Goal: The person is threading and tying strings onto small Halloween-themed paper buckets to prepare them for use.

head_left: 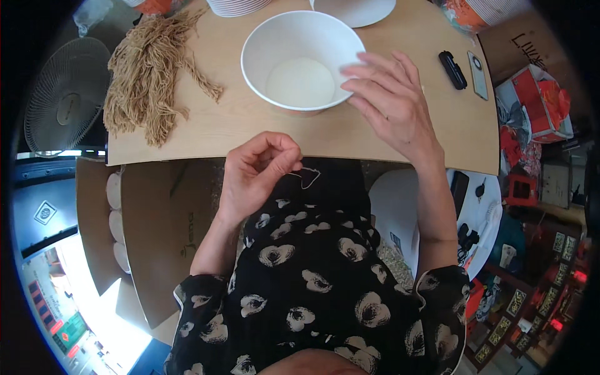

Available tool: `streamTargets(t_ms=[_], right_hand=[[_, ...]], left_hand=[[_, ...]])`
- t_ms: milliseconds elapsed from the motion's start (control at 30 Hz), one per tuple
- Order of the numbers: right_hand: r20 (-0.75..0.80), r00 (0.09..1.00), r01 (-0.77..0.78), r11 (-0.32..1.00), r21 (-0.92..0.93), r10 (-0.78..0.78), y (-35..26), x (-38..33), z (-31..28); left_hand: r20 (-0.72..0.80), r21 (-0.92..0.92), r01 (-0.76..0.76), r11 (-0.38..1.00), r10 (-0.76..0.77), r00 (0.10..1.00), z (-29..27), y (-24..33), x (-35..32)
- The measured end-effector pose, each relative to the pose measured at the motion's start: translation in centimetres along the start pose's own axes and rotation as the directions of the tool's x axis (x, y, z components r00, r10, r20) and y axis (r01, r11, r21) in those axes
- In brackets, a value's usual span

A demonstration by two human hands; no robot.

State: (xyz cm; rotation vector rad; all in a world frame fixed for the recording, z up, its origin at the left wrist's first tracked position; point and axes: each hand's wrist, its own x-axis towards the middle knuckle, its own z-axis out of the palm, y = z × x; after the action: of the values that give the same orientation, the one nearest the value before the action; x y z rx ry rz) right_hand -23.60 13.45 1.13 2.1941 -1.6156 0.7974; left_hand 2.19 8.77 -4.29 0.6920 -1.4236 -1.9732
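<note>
Item one: my left hand (256,172), sitting at the centre of the frame just below the near edge of the surface (250,128); its fingers are pinching shut on a thin cord (306,177), which is looping out to the right of the fingertips against my dark flowered dress (312,281)

Item two: my right hand (390,103), lying in the upper right of centre; its fingers are spread open and resting on the right rim of the white paper bowl (300,59), touching it without clasping it

Item three: the white paper bowl, standing upright at the upper centre of the frame on the surface, showing a bare pale bottom

Item four: a bundle of tan twisted cords (147,72), lying in the upper left of the frame on the surface, well apart from both hands

Item five: stacked white paper lids (356,9), showing at the top edge just above the bowl

Item six: a small black device (452,69) and a flat grey one (479,74), lying side by side at the upper right of the surface

Item seven: a brown cardboard box (156,219), standing at the lower left beside my left forearm

Item eight: a round fan grille (65,94), showing at the far left
</note>
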Motion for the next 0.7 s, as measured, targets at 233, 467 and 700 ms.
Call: streamTargets(t_ms=[233,467,700], right_hand=[[0.014,0.993,-0.121,0.966,0.230,0.121,-6.2,1.1,2.5],[0.045,0.957,-0.288,0.930,0.230,0.285,-7.2,0.9,4.0],[0.094,0.934,-0.356,0.903,0.240,0.344,-7.7,1.0,4.0]], left_hand=[[-0.246,-0.043,-0.157,0.987,0.142,0.959,-0.6,-0.8,0.8],[-0.287,-0.122,-0.260,0.958,0.217,0.933,-0.6,-2.0,2.1],[-0.391,-0.054,-0.439,0.897,0.386,0.836,-0.4,-2.2,3.6]])
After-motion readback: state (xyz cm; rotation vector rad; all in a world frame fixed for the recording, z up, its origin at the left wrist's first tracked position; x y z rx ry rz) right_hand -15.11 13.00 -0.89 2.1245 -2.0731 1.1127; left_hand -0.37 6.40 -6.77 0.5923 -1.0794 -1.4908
